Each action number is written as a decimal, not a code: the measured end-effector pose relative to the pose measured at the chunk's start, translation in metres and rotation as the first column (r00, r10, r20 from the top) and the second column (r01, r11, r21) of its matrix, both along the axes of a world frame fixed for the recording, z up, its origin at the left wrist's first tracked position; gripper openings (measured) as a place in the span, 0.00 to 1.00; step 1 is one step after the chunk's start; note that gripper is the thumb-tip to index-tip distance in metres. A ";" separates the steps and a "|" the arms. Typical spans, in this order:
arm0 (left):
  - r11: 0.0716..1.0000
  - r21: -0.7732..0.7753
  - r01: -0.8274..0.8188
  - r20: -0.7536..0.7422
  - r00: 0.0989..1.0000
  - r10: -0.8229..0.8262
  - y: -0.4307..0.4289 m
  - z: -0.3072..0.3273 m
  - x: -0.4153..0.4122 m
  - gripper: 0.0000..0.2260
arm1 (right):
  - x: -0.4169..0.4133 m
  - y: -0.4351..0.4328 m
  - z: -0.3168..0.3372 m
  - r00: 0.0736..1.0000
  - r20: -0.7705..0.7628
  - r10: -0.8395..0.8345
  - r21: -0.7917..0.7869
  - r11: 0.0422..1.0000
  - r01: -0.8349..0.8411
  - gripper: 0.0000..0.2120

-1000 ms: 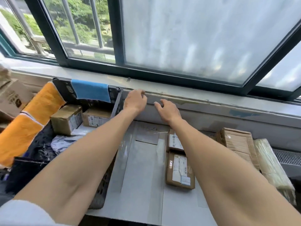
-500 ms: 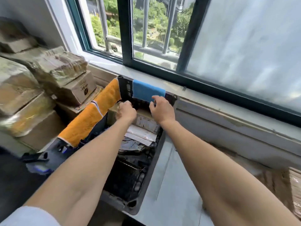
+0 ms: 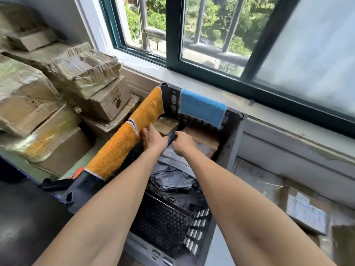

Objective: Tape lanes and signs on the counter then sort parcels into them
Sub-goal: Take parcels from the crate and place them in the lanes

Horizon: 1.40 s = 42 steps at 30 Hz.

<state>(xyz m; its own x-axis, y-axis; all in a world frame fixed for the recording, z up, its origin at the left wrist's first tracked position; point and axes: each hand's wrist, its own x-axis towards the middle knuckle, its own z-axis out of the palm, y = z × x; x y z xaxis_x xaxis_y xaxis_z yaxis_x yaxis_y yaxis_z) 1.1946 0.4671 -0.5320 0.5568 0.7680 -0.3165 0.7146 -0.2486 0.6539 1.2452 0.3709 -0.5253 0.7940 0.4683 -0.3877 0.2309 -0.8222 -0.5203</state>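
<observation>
Step in hand: we judge this to be the sorting stage, with a parcel being picked out of the crate (image 3: 233,135). No tape lanes or signs can be made out on the counter (image 3: 216,248) to the right of the crate.

Grip state:
- Left hand (image 3: 153,139), at the far end of the crate: fingers spread and fairly straight, against the small box (image 3: 166,124). It holds nothing.
- Right hand (image 3: 183,144), just beside it: fingers curled down at a dark flat item (image 3: 171,135) between the two hands. We cannot tell whether they grip it.

Next move: we would need a firm hold on one parcel, a lift clear of the crate's right wall, and a carry to the counter on that side.

Count:
- Crate: one.
- Cardboard boxes at its far end: two, the small box and a labelled box (image 3: 204,140).
- Black bags (image 3: 171,181) at its middle: crumpled together, number unclear.
- Bubble mailer (image 3: 159,223) at its near end: one.
- Towels on its rim: one blue towel (image 3: 202,109) on the far wall and an orange towel (image 3: 123,144) on the left wall.
- Labelled parcel (image 3: 305,211) on the counter to the right: one clearly seen.
</observation>
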 end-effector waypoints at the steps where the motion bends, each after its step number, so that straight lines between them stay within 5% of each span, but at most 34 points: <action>1: 0.999 -0.027 -0.025 0.012 1.000 0.026 -0.001 -0.002 0.004 0.44 | 0.000 0.003 -0.004 1.000 -0.026 0.011 0.012 1.000 -0.011 0.18; 7: 0.991 -0.005 -0.132 -0.109 0.986 0.130 -0.006 -0.015 0.022 0.45 | 0.000 0.005 -0.015 0.955 -0.277 -0.109 0.213 0.962 0.172 0.20; 10: 0.994 0.053 -0.094 -0.103 0.990 0.099 -0.017 -0.021 0.029 0.43 | 0.003 -0.007 -0.014 0.950 -0.265 -0.168 0.246 0.941 0.234 0.16; 16: 0.930 0.322 0.180 -0.204 0.972 -0.118 -0.017 -0.008 0.026 0.39 | 0.019 -0.035 -0.005 0.964 -0.187 -0.189 0.191 0.956 0.224 0.26; 25: 0.780 0.257 0.571 -0.295 0.815 -0.499 0.013 0.107 0.044 0.42 | 0.033 -0.039 0.054 0.998 -0.043 -0.050 0.362 0.930 0.062 0.41; 31: 0.676 0.103 0.729 -0.302 0.671 -0.677 -0.010 0.154 0.047 0.40 | 0.030 -0.071 0.085 0.923 -0.361 0.131 0.585 0.803 0.115 0.17; 38: 0.652 -0.065 0.756 -0.160 0.636 -0.754 -0.043 0.179 0.042 0.20 | 0.026 -0.130 0.100 0.812 -0.539 0.226 0.651 0.723 0.231 0.11; 42: 0.662 -0.054 0.748 -0.149 0.649 -0.746 -0.067 0.195 0.044 0.21 | 0.022 -0.164 0.107 0.803 -0.577 0.147 0.664 0.656 0.358 0.12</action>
